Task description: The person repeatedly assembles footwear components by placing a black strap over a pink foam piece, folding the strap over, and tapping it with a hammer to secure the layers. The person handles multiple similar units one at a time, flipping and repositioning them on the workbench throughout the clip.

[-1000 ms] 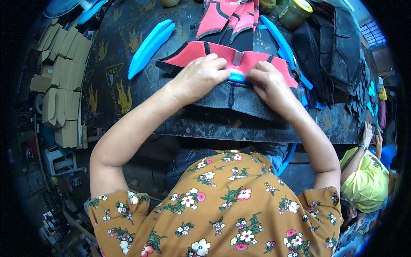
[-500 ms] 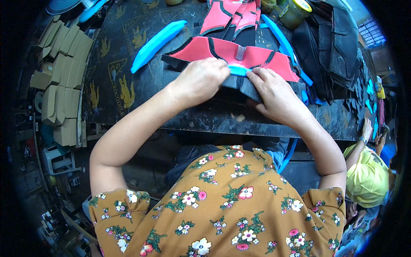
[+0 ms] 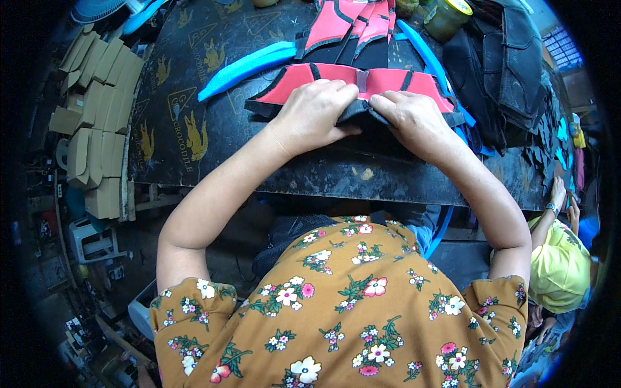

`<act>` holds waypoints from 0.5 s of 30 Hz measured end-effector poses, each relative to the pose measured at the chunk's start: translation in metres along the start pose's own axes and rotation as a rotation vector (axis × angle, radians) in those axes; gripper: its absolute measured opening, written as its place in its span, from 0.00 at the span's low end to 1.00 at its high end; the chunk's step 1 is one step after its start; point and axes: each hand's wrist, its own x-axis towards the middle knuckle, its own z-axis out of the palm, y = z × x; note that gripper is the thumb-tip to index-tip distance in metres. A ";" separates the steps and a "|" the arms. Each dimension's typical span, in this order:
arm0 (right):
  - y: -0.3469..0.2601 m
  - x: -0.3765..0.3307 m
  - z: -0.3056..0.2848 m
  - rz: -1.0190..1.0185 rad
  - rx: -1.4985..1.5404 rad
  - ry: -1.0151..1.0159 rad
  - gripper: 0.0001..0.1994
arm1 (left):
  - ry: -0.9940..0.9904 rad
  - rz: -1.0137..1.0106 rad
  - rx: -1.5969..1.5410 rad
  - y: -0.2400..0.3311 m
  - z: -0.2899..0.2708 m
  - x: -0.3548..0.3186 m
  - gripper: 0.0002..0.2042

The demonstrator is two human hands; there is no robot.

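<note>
Both hands grip the near black edge of a pink and black padded fabric piece [image 3: 381, 80], which lies across the dark table in front of me. A grey tab marks the middle of its pink side. My left hand [image 3: 317, 111] has its fingers curled over the folded edge left of the middle. Close beside it, my right hand [image 3: 409, 121] pinches the same edge, with the thumb underneath. Between the hands the black edge bends up into a small peak. Parts of the fold are hidden by my fingers.
Similar pink and black pieces [image 3: 336, 24] are heaped beyond. Blue foam strips [image 3: 244, 68] lie to the left and right. A jar with a yellow lid [image 3: 447, 18] and black pieces [image 3: 501, 81] stand far right. Cardboard pieces [image 3: 103, 152] are at left; a co-worker in yellow [image 3: 559, 265] is at right.
The blue strip that showed between my hands at the fold is now covered by the black edge. My left hand has shifted right and my hands are closer together.
</note>
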 end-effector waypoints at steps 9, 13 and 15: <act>0.014 0.005 0.004 0.290 0.334 -0.065 0.25 | 0.003 -0.030 0.044 -0.005 0.008 0.009 0.15; 0.000 -0.008 0.007 0.234 0.230 -0.003 0.22 | 0.062 -0.048 -0.114 -0.002 0.010 -0.002 0.17; -0.009 -0.015 0.008 0.202 0.145 0.038 0.23 | 0.034 -0.041 -0.100 0.000 0.011 -0.007 0.17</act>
